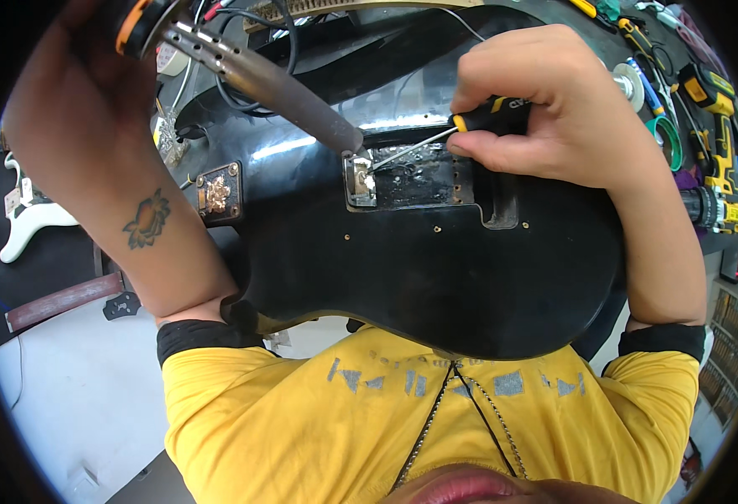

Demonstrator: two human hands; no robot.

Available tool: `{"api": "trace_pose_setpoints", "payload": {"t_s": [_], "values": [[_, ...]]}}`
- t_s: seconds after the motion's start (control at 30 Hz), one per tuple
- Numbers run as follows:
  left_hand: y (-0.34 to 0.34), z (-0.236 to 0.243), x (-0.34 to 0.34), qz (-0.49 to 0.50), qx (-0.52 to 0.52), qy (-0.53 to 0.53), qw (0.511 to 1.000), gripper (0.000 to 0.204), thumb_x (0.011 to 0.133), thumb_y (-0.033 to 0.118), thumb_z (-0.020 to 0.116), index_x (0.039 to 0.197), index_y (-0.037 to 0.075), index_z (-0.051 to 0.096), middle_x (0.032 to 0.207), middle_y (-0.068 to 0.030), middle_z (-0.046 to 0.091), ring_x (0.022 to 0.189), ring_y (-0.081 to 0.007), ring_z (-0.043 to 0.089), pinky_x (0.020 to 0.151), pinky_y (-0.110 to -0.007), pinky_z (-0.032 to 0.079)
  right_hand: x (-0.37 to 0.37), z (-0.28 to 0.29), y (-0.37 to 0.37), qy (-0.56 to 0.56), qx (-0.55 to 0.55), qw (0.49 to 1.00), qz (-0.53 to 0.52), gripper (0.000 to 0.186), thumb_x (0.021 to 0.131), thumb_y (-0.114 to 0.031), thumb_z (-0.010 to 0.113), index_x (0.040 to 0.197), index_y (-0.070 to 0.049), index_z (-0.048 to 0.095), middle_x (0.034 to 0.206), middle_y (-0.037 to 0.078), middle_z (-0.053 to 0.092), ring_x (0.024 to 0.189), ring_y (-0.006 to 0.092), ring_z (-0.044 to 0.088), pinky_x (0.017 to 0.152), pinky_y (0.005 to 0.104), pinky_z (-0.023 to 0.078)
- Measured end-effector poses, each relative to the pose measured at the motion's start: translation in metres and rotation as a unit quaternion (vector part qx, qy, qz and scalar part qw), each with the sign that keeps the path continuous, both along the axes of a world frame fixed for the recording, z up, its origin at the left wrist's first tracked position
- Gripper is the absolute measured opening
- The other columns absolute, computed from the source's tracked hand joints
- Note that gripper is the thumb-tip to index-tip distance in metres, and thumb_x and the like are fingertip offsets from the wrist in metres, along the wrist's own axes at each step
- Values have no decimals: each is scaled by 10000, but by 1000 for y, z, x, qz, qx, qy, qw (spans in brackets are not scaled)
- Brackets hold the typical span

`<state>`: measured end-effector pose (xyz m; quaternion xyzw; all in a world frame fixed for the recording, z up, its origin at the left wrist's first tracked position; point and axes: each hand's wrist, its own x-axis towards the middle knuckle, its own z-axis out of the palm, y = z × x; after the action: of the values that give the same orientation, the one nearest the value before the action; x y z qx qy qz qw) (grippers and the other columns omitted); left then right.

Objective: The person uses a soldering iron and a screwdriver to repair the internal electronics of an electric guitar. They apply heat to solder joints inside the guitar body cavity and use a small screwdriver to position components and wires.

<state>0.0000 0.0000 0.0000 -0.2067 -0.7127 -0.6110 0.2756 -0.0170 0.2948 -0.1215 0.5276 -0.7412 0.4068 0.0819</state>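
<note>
Two right fingers [501, 152], slightly parted, pinch screwdriver handle [488, 120].

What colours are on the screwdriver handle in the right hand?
The screwdriver handle is black with yellow, best seen in the head view.

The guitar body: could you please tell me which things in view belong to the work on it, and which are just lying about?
In use: guitar body, soldering iron (left hand), screwdriver (right hand).
Lying about: drill, green ring, white guitar part.
</note>
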Motion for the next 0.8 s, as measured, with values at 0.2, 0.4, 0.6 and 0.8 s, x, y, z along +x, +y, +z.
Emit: {"api": "trace_pose_setpoints", "payload": {"t_s": [0.2, 0.4, 0.6, 0.8], "values": [[-2, -25, -23, -63, 52, -39, 996, 385, 858, 70, 671, 1181, -79, 524, 1036, -267, 623, 839, -267, 685, 779, -330, 613, -2, -1, 11, -18, 11, 999, -38, 241, 722, -88, 851, 827, -21, 645, 729, 106, 612, 675, 303, 614, 592, 364, 475], [-26, -30, 0, -139, 109, -85, 981, 278, 871, 48, 578, 1122, -57, 523, 917, -199, 562, 746, -253, 624, 687, -377, 616, 0, -3, 12, -7, 30, 998, -50, 238, 725, -92, 851, 806, -28, 637, 706, 101, 593, 662, 291, 609, 577, 363, 464], [-40, -54, 4, -149, 172, -60, 972, 246, 868, 88, 576, 1085, -9, 512, 910, -189, 562, 721, -218, 596, 669, -343, 584, -7, 3, 14, -27, 37, 999, -12, 216, 772, -118, 816, 809, -30, 622, 702, 116, 593, 667, 310, 618, 589, 379, 473], [-36, -70, 1, -170, 224, -55, 958, 201, 869, 95, 575, 1044, 5, 535, 900, -177, 568, 671, -184, 581, 642, -303, 553, -7, 11, 15, -33, 43, 998, 22, 221, 820, -156, 799, 806, -44, 609, 692, 119, 588, 651, 325, 616, 583, 391, 478]]}}
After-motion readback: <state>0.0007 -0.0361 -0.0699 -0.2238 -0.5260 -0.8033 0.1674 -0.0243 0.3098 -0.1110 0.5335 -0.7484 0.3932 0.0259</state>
